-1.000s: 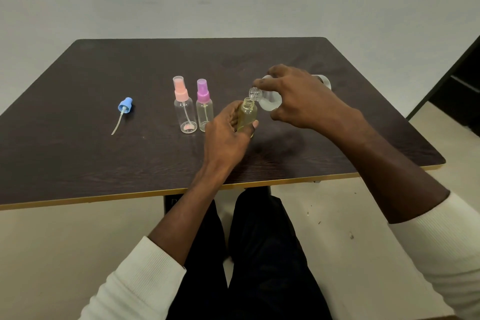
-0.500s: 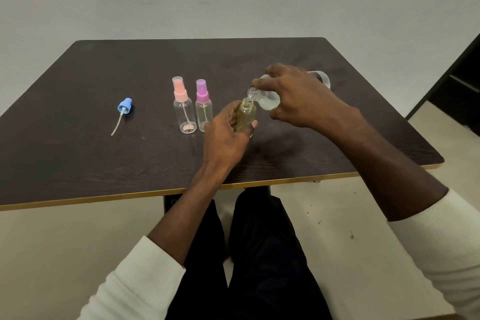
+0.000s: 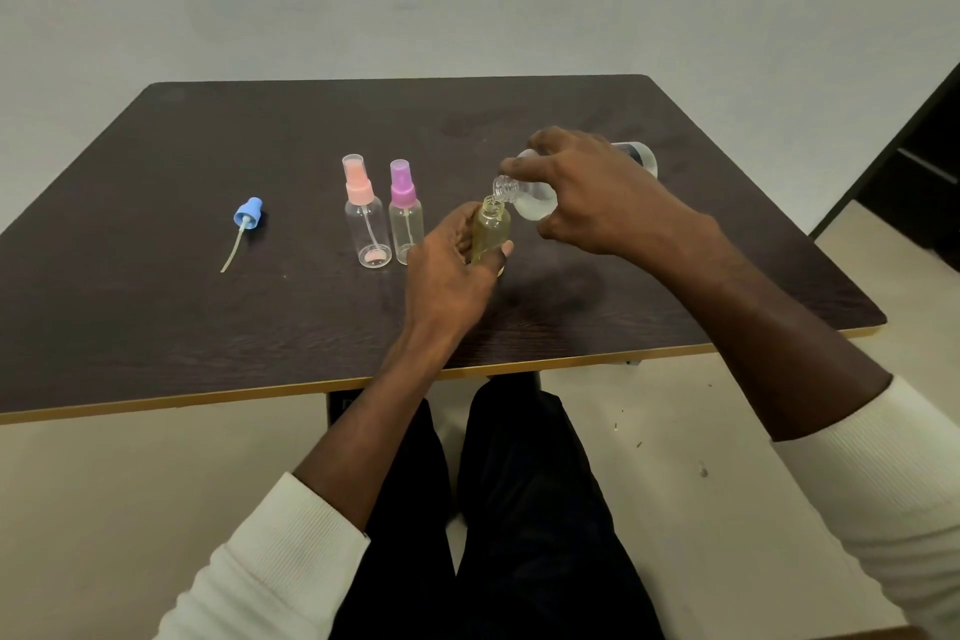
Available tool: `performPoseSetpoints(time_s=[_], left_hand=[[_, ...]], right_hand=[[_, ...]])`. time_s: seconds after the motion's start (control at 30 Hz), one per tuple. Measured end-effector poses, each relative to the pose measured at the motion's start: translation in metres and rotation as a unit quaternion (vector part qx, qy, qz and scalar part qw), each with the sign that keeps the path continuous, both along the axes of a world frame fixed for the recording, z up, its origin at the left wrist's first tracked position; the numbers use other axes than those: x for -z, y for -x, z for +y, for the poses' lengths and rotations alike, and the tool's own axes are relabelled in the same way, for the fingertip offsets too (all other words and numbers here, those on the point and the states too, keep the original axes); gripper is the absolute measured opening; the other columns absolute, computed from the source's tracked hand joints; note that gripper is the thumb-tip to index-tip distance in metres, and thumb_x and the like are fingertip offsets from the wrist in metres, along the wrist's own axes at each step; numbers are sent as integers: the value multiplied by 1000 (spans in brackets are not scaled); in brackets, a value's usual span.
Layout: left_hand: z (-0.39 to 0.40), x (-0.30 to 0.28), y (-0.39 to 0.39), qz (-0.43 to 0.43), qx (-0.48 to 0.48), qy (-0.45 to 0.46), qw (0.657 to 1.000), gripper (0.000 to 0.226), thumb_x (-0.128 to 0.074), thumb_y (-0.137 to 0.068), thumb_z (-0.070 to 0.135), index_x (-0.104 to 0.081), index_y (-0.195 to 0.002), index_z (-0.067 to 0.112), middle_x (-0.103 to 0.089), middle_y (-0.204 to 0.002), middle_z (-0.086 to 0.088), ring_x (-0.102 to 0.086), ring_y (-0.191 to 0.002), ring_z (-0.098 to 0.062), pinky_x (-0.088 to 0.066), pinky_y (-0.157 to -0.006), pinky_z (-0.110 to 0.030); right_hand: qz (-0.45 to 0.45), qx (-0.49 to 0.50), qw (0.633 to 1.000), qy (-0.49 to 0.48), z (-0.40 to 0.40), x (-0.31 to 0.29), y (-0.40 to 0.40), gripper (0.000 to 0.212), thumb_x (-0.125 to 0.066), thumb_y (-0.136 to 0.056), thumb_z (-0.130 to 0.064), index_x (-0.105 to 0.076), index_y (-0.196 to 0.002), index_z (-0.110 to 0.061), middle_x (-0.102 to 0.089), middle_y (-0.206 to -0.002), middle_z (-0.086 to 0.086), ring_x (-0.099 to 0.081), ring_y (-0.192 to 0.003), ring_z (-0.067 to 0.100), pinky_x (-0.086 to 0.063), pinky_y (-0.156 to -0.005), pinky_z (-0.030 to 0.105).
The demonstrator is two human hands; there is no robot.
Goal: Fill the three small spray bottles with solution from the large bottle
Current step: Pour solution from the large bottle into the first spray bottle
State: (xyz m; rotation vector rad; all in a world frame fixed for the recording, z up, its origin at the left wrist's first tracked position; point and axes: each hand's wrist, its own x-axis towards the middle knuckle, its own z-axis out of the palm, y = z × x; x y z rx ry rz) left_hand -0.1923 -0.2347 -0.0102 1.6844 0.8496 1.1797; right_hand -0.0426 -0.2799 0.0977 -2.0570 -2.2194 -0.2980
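Dark wood-grain bench [image 3: 156, 317], matte, edged in pale yellow. Large clear plastic bottle [image 3: 537, 203], tipped by right hand [image 3: 597, 203] curled round it, threaded mouth over small open bottle [image 3: 491, 237] of yellowish liquid gripped upright by left hand [image 3: 452, 276]. Beside: pink-capped bottle [image 3: 366, 218], purple-capped bottle [image 3: 405, 213], both clear. Far left, flat: blue sprayer head [image 3: 248, 216] with thin tube.

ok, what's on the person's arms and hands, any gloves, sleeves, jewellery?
Both hands are bare: left hand, right hand. No gloves, rings or watch visible. White ribbed sleeves, left sleeve and right sleeve, are pushed up, leaving the forearms uncovered.
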Motion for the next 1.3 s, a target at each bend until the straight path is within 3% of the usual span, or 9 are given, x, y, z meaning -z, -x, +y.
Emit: performPoseSetpoints(time_s=[0.13, 0.27, 0.4, 0.57, 0.83, 1.3], left_hand=[[-1, -1, 0, 0, -1, 3, 1000, 42, -77, -85, 11, -61, -101, 47, -73, -99, 18, -70, -100, -2, -57, -96, -36], [0, 0, 0, 2, 5, 3, 1000, 34, -76, -86, 12, -65, -111, 31, -74, -103, 10, -70, -100, -5, -57, -96, -37], [-1, -1, 0, 0, -3, 8, 1000, 39, -77, -86, 12, -62, -107, 40, -73, -103, 14, -70, -101, -3, -57, -97, -37], [-1, 0, 0, 5, 1, 3, 1000, 36, -77, -86, 11, -63, -112, 32, -74, -105, 11, -69, -101, -3, -57, -97, -35], [1, 0, -1, 9, -4, 4, 1000, 37, -77, -86, 13, -63, -115, 31, -73, -105, 12, -69, -101, -3, -57, -97, -35], [-1, -2, 0, 8, -7, -9, 1000, 43, -77, -86, 11, -58, -101, 47, -71, -96, 20, -69, -96, 2, -56, -92, -26]], right_hand=[[1, 1, 1000, 0, -1, 0, 0, 61, -69, -83, -21, -48, -140, -29, -49, -137, 8, -49, -123, 28, -38, -94, 38], [-2, 0, 1000, -1, -1, 0, 1, 61, -68, -84, -21, -48, -140, -29, -50, -136, 8, -50, -122, 28, -37, -91, 36], [0, 1, 1000, 2, -1, -1, 1, 61, -69, -83, -20, -49, -140, -28, -49, -136, 9, -50, -122, 29, -38, -93, 37], [-3, 1, 1000, 1, 0, -1, 0, 62, -69, -83, -19, -48, -141, -28, -49, -136, 8, -50, -122, 28, -33, -88, 32], [-7, 4, 1000, 10, 0, -2, 1, 64, -69, -84, -21, -45, -143, -30, -47, -139, 7, -47, -125, 26, -38, -96, 37], [-11, 3, 1000, 7, 3, 0, -1, 63, -68, -83, -19, -47, -141, -29, -49, -136, 7, -50, -122, 27, -30, -85, 30]])
